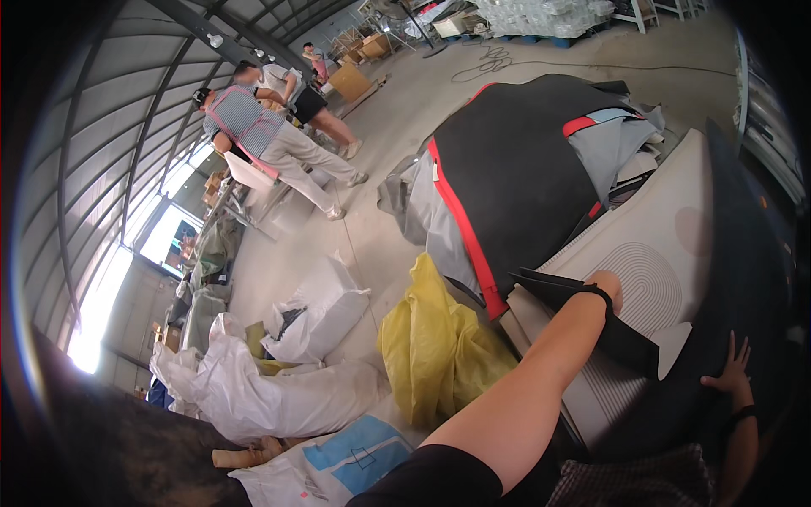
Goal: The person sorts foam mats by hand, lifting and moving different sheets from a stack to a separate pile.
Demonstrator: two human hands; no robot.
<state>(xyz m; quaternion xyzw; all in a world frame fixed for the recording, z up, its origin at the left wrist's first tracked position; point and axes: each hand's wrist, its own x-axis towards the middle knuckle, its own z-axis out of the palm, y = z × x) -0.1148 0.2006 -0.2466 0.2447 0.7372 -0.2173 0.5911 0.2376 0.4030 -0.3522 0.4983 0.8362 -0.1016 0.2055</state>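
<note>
My left arm reaches up from the lower middle. My left hand (610, 287), with a black band at the wrist, is at the far edge of a folded black sheet (629, 338); its fingers are hidden. Under and beyond that sheet lies a beige panel (634, 224) with ribbed, curved line patterns. More beige panel layers show below it. At the right, my right hand (733, 369) rests with fingers spread on a large dark sheet (748, 279). A dark band circles that wrist too.
A big heap under a black cover (515, 169) with red edging stands ahead. Yellow sacking (439, 346) and white sacks (279, 393) lie to the left. Two people (262, 127) stand at the far left; another (315, 63) is farther back. A cable (591, 63) crosses the floor.
</note>
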